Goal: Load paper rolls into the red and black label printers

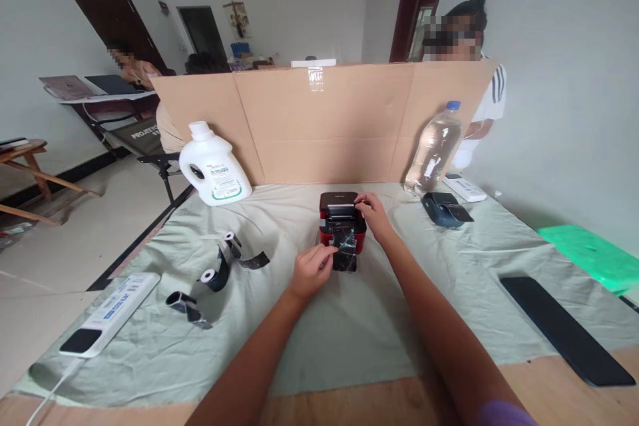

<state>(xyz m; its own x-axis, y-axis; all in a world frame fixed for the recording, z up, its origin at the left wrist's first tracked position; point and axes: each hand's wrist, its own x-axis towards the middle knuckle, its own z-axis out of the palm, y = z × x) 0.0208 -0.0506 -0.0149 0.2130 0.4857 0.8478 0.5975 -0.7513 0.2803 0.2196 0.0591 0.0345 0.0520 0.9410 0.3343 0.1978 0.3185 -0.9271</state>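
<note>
A small red and black printer [342,202] stands in the middle of the cloth, with a shiny black paper strip [344,239] hanging out of its front. My left hand [313,269] is closed in a pinch at the strip's left edge, just in front of the printer. At the printer's top right corner, my right hand [373,215] has its fingers bent against the lid edge. The inside of the printer is mostly hidden. To the left lie several paper rolls with black strips partly unrolled, among them a white-cored roll [208,276].
A cardboard screen [324,126] closes off the back. A white detergent jug [215,166] stands back left, a large water bottle [433,150] back right beside a dark blue device [444,210]. A power strip [112,313] lies left, a black slab [564,326] right. Two people sit beyond.
</note>
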